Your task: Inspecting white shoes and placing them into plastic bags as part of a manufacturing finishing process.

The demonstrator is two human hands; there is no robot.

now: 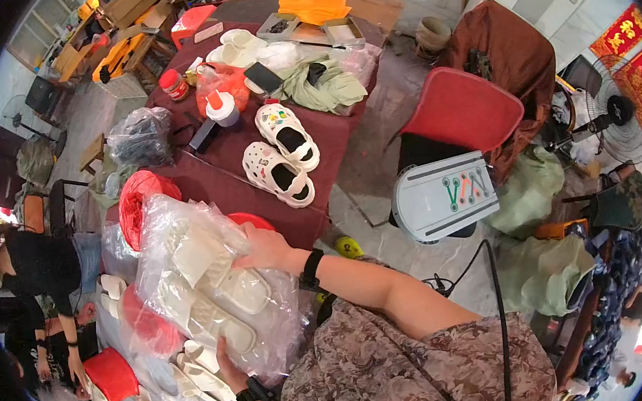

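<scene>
A person's right hand (265, 251) and left hand (230, 366) touch cream slippers (244, 289) amid clear plastic (282, 347), whether inside or atop it unclear through the glare, beside a dark red table (338, 133) bearing white clogs (263, 161) studded with charms.

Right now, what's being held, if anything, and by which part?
Seemingly cream slippers and clear plastic: right hand at their right side, left hand at the lower end.

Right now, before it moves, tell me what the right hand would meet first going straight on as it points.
Most likely the pale slipper just left of its fingertips: the right hand points that way. Clear plastic may come between; depth there is unclear.
</scene>
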